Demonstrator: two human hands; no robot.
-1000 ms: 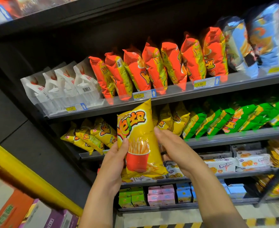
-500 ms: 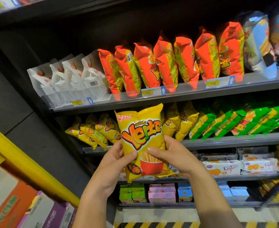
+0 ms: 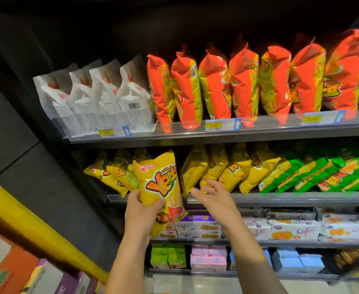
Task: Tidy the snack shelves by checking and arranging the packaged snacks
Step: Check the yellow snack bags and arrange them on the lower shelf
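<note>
My left hand [image 3: 141, 211] grips a yellow fries snack bag [image 3: 161, 183] by its lower left side and holds it upright against the front of the second shelf [image 3: 280, 199]. The bag's top sits between yellow bags on the left [image 3: 110, 170] and more yellow bags on the right [image 3: 227, 168]. My right hand [image 3: 213, 193] is off the bag, fingers loosely curled and apart, just below the right yellow bags at the shelf lip.
Orange bags [image 3: 244, 81] and white bags [image 3: 93, 96] fill the shelf above. Green bags [image 3: 322, 172] lie to the right. Boxed biscuits [image 3: 297, 228] and small cartons [image 3: 208, 259] sit on lower shelves. A yellow rail [image 3: 36, 223] runs at lower left.
My right hand let go of the yellow bag and moved right. My left hand carried the bag up and left toward the gap in the yellow row.
</note>
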